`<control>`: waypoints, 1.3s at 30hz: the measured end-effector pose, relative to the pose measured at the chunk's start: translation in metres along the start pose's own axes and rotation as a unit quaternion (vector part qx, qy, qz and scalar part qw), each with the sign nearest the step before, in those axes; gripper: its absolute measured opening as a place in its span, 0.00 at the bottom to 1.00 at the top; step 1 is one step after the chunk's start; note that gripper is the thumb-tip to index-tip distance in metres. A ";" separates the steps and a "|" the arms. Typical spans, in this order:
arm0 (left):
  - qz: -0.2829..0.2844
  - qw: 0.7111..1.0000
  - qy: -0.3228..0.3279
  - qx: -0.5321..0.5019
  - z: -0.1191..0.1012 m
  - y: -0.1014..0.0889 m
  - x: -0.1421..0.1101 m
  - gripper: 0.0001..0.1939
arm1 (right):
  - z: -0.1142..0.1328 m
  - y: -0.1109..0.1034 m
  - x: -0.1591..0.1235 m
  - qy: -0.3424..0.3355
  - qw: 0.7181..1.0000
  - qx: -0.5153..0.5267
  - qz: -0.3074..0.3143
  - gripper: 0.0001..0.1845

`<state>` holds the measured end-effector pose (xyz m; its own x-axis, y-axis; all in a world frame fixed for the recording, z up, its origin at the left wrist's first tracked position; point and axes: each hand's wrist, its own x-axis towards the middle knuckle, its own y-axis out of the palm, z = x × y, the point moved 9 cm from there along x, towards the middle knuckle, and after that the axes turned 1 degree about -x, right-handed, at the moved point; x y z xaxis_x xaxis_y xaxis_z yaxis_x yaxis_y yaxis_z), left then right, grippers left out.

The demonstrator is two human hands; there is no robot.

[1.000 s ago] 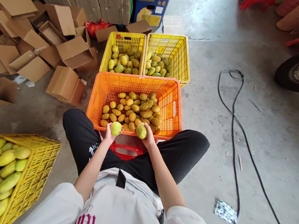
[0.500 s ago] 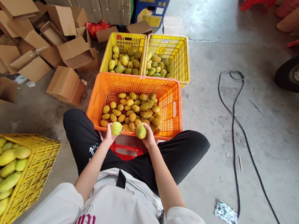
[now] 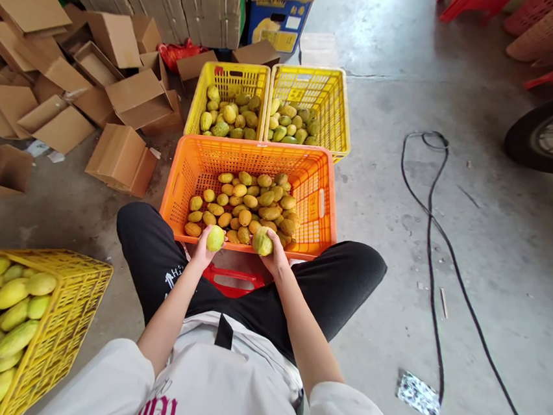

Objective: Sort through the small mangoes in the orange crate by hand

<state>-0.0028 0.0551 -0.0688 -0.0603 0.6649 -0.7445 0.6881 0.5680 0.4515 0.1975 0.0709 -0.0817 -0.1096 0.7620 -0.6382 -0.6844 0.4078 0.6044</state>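
My left hand (image 3: 201,247) is closed around a pale yellow-green fruit (image 3: 215,238), its kind not certain. A greener, ridged fruit (image 3: 262,241) is held in my right hand (image 3: 276,253). Both hands are just over the near rim of an orange plastic crate (image 3: 311,230), a short gap apart. Inside that crate lie several yellow to brownish oval fruits (image 3: 245,217). Behind it, two yellow crates stand side by side: the left one (image 3: 203,83) and the right one (image 3: 338,102) each hold several green and yellow fruits.
At lower left a tilted yellow crate (image 3: 69,305) is filled with larger yellow-green fruits (image 3: 14,293). Open cardboard boxes (image 3: 122,157) pile up at left. A black cable (image 3: 431,248) loops across the floor at right, near a wheel (image 3: 552,130). Something red (image 3: 233,281) shows between my legs.
Both hands still hold the same two fruits above the orange crate's near rim. The fruit in my right hand looks slightly turned. The view has shifted a little.
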 end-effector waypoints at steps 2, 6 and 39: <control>0.012 1.000 0.017 0.008 -0.001 0.001 -0.001 0.12 | 0.000 0.001 -0.001 0.002 1.000 0.001 -0.002 0.16; 0.024 0.999 0.023 0.007 -0.001 0.001 -0.001 0.10 | 0.001 0.001 -0.004 0.007 1.000 -0.007 -0.017 0.15; -0.007 0.998 -0.042 -0.038 0.006 -0.001 0.000 0.18 | 0.002 0.005 -0.005 0.007 0.997 -0.080 -0.007 0.19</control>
<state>0.0011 0.0516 -0.0727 -0.0062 0.6146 -0.7888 0.6312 0.6142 0.4736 0.1956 0.0703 -0.0746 -0.1084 0.7486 -0.6541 -0.7923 0.3323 0.5117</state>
